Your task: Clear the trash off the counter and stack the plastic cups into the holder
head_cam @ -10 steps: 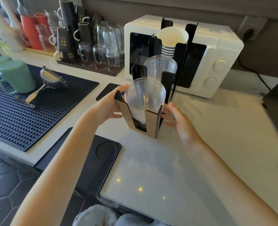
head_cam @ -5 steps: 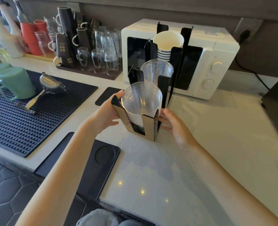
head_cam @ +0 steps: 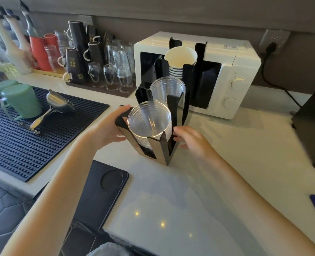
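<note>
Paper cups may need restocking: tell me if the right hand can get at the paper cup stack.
Probably yes. The right hand rests against the holder, and the paper cup stack sits open-topped in the rear slot; only the holder's tall black walls flank it.

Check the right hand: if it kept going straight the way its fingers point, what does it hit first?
The right hand points left toward the black cup holder, fingertips already at or touching its right wall. It would meet that wall first, with the front stack of clear plastic cups just behind. Actual contact is hard to confirm from this one view.
</note>
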The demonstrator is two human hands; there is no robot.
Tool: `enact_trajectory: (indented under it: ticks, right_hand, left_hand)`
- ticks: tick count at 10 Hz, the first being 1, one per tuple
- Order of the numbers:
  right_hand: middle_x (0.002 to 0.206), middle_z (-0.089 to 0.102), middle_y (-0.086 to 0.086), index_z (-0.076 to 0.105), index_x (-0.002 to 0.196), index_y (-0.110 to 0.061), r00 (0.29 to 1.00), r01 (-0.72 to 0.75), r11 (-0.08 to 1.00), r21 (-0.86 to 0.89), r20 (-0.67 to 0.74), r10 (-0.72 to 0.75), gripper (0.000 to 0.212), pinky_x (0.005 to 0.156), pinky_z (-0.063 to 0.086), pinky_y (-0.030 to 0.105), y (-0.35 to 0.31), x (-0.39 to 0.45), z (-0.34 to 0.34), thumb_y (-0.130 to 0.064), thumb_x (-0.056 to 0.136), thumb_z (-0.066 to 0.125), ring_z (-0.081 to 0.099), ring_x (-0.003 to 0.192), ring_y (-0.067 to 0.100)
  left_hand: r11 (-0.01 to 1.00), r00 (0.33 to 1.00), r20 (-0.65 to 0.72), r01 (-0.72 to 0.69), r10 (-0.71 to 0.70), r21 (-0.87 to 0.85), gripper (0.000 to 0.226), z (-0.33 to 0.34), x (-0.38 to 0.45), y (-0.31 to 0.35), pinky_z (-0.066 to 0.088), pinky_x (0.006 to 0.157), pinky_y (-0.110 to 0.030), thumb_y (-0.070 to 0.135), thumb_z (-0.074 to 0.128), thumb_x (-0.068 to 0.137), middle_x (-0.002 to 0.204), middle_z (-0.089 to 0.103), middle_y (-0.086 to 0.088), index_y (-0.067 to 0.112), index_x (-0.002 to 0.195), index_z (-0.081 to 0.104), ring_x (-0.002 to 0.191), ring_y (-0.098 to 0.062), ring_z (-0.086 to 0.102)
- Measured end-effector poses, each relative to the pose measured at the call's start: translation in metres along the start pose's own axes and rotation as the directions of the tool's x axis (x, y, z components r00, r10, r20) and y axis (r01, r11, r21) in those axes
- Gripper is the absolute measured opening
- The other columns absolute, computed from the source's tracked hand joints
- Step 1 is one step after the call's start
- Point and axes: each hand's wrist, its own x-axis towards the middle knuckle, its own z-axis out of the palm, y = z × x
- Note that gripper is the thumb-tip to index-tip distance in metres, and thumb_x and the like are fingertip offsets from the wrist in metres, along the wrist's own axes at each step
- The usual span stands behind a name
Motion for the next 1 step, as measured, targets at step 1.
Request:
enact_trajectory:
  ticks: [1]
  right_hand:
    - [0.091,0.067,-0.005,0.064,0.092,-0.021,0.993,0.073,0.997,0.016,-0.093,-0.071,0.017,0.084,0.045,0.031,-0.0208,-0.0058,-0.0207,-0.029,0.09,0.049,0.062,0.092,0.012]
  left_hand:
    - [0.946,0.907,-0.294,-0.245,0.301,0.211,0.034,0.0092,-0.007,0.0147,0.045,0.095,-0.037,0.042,0.048,0.084,0.098,0.068,-0.005,0.015,0.093,0.067,0.102,-0.024,0.061]
